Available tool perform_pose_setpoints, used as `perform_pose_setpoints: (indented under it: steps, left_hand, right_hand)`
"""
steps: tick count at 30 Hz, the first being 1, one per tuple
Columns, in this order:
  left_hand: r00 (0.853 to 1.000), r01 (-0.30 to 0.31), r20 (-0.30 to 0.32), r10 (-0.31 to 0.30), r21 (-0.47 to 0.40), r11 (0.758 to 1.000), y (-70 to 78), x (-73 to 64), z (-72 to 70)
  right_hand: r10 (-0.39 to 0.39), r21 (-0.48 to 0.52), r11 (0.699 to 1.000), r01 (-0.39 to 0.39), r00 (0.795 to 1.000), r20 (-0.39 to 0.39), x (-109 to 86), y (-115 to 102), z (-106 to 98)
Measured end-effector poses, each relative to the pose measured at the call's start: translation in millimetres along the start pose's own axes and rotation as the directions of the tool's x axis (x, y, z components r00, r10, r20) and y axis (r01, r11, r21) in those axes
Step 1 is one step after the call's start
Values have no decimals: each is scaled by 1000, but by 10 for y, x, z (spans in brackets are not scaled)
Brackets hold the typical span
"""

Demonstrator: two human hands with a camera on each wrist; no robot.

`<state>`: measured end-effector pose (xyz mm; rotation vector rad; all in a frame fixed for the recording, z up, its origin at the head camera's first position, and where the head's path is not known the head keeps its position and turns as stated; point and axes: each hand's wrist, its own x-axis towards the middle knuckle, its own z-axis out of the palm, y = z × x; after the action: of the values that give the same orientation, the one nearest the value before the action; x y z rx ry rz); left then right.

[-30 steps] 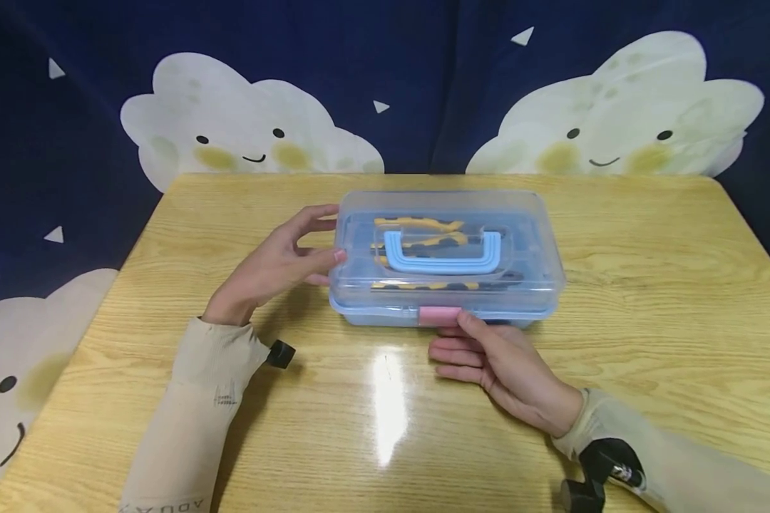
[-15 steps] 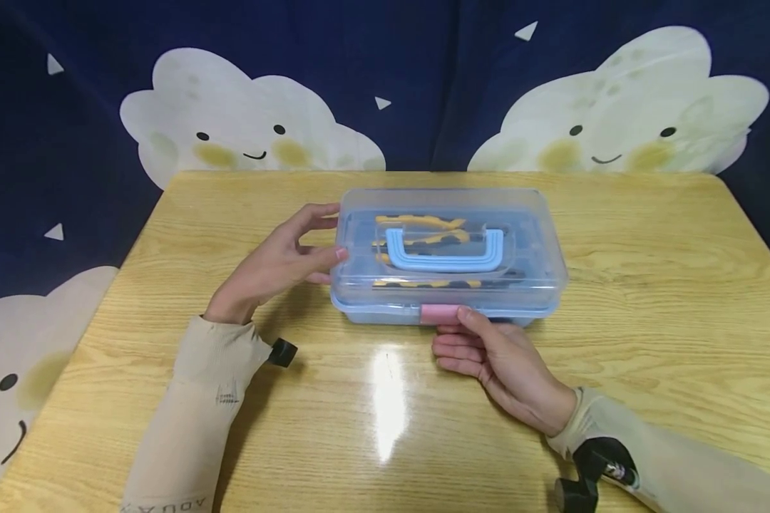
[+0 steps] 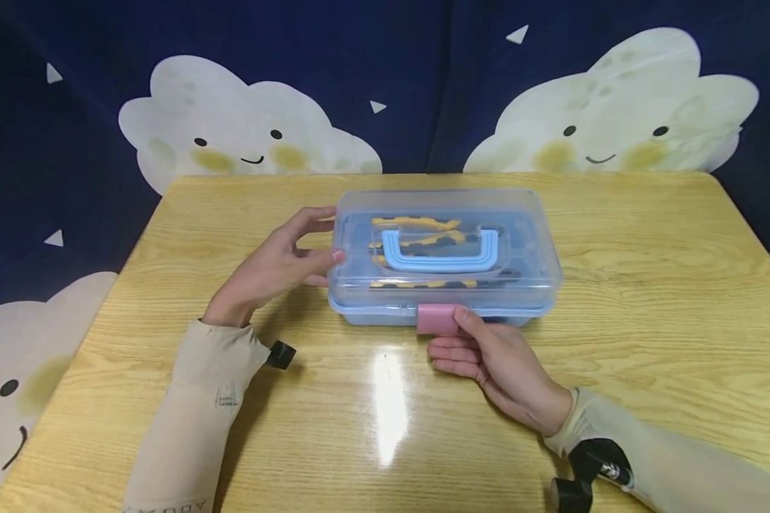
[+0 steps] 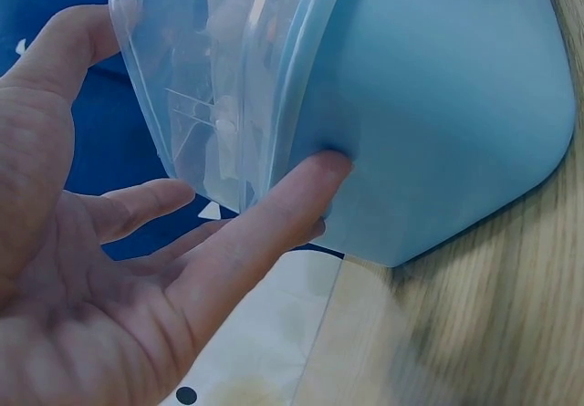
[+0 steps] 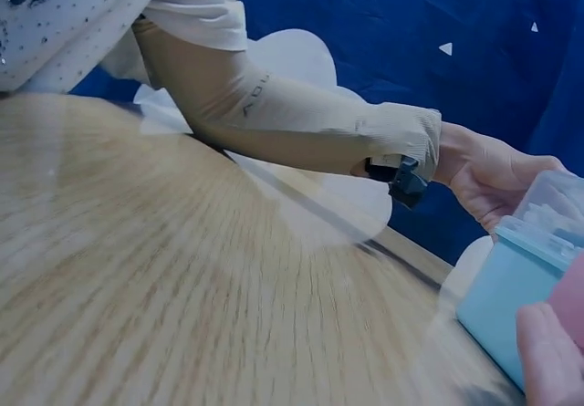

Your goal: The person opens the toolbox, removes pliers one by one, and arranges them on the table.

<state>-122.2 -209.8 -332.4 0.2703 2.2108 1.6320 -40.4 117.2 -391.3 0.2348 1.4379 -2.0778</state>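
Note:
A blue plastic storage box [image 3: 372,317] with a clear lid [image 3: 529,285] stands on the table. The lid bears a light blue handle [image 3: 439,263], lying flat. Through it show several yellow pieces with dark patches [image 3: 423,284]. My left hand [image 3: 266,267] touches the box's left end with spread fingers; in the left wrist view one fingertip [image 4: 324,169] presses the blue wall below the rim. At the front, my right hand [image 3: 503,370] has its thumb on the right edge of the pink latch [image 3: 435,319], which sticks outward. Other right fingers lie below it, partly hidden.
The box rests on a wood-grain table [image 3: 648,299], towards its far edge. Behind hangs a dark blue curtain [image 3: 423,71] printed with white clouds. A black wrist mount [image 3: 281,354] sits by the left sleeve, another [image 3: 593,467] on the right sleeve.
The pink latch has swung outward from the box's front under my right thumb. My left hand has stayed at the box's left end, and the lid is still down.

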Motion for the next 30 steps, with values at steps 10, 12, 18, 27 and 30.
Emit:
perform_pose_setpoints:
  steps: [10, 12, 18, 27, 30]
  left_hand:
    - [1000, -7, -6, 7, 3, 1000, -5, 1, 9]
    - [1000, -7, -6, 7, 1, 1000, -3, 1, 8]
    - [1000, -5, -9, 5, 13, 1000, -1, -3, 9]
    - [1000, -4, -13, 4, 20, 1000, 3, -4, 16]
    - [1000, -3, -13, 4, 17, 1000, 5, -1, 17]
  right_hand:
    - [39, -26, 999, -37, 997, 64, 18, -21, -34]
    - [43, -39, 998, -40, 996, 76, 20, -24, -32]
    - [32, -53, 998, -26, 994, 106, 17, -21, -23]
    - [34, -87, 996, -23, 991, 126, 11, -21, -23]
    - [45, -96, 995, -32, 990, 137, 8, -31, -26]
